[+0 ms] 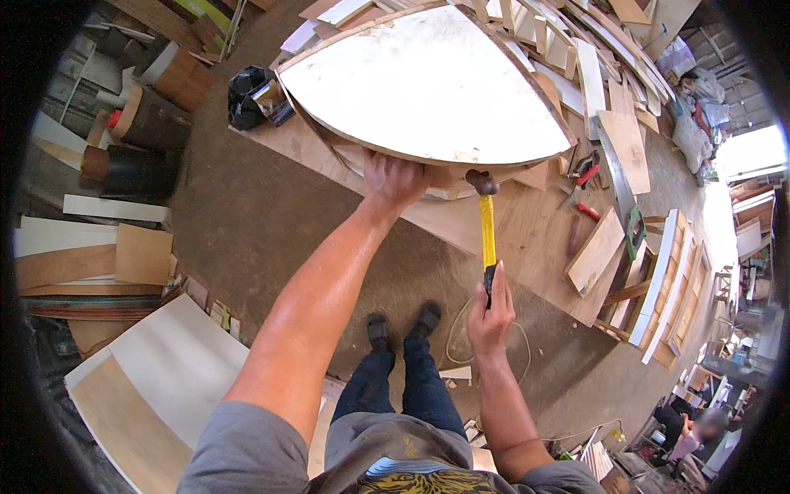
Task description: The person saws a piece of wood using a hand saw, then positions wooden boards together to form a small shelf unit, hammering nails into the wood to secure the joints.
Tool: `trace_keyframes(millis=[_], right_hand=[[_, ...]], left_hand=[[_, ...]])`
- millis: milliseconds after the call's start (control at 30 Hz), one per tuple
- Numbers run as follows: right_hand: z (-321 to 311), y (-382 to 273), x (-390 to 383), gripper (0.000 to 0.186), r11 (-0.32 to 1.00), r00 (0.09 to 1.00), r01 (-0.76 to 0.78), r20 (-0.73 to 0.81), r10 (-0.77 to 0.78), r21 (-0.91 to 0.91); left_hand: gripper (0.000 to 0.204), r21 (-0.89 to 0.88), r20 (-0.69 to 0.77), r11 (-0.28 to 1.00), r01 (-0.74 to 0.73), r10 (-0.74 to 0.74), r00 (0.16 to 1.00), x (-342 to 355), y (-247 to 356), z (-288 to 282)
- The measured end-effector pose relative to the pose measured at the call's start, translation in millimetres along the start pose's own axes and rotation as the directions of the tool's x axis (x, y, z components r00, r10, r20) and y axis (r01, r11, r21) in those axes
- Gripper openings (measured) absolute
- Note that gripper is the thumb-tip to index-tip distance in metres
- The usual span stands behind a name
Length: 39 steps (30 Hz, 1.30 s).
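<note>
My right hand [492,317] is wrapped round the black grip of a hammer [489,222] with a yellow handle. Its rusty head is up against or just in front of the near edge of a large wooden piece with a white top [428,82]; I cannot tell whether they touch. My left hand [395,179] reaches under that same near edge, left of the hammer head. Its fingertips are hidden beneath the panel, so what they hold there does not show. The white-topped piece rests above a plywood work surface [527,239].
On the plywood at right lie red-handled pliers [586,169], a handsaw [615,173] with a green handle, and wood offcuts [597,251]. A black plastic bag [249,97] sits at left. A slatted wooden frame [662,288] stands right, and a cord [454,333] crosses the floor. Another person [687,432] is far right.
</note>
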State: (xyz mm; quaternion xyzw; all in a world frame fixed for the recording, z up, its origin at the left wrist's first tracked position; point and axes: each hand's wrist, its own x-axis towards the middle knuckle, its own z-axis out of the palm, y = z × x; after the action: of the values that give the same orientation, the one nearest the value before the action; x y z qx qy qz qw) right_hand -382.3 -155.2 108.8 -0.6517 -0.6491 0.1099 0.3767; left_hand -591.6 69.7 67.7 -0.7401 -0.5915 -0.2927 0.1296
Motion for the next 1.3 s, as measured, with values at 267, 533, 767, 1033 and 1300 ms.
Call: trace_keyframes(millis=[267, 533, 767, 1033, 1300], right_hand=[[3.7, -11.8, -12.2, 0.053, 0.996, 0.995, -0.090, 0.040, 0.090, 0.005], [12.5, -21.0, -7.4, 0.052, 0.996, 0.998, -0.056, 0.010, 0.057, -0.063], [12.7, -26.6, -15.9, 0.051, 0.997, 0.994, -0.070, -0.086, 0.071, 0.008], [8.7, -31.4, -16.9, 0.051, 0.998, 0.996, -0.058, -0.070, 0.057, -0.014], [2.5, -31.9, -11.9, 0.055, 0.998, 0.997, -0.053, -0.055, 0.051, -0.031]], left_hand=[[0.036, -0.049, 0.230, 0.993, 0.107, -0.093, 0.969, 4.6, 5.6, -14.1], [0.038, -0.066, 0.292, 0.987, 0.144, -0.118, 0.949, 5.7, 4.5, -9.7], [0.037, -0.036, 0.185, 0.997, 0.073, -0.066, 0.981, -1.1, -0.5, 0.6], [0.029, -0.015, 0.045, 1.000, 0.024, -0.023, 0.999, -4.9, -0.9, 7.1], [0.030, -0.073, 0.178, 0.994, 0.086, -0.072, 0.981, 3.7, 2.0, -10.2]])
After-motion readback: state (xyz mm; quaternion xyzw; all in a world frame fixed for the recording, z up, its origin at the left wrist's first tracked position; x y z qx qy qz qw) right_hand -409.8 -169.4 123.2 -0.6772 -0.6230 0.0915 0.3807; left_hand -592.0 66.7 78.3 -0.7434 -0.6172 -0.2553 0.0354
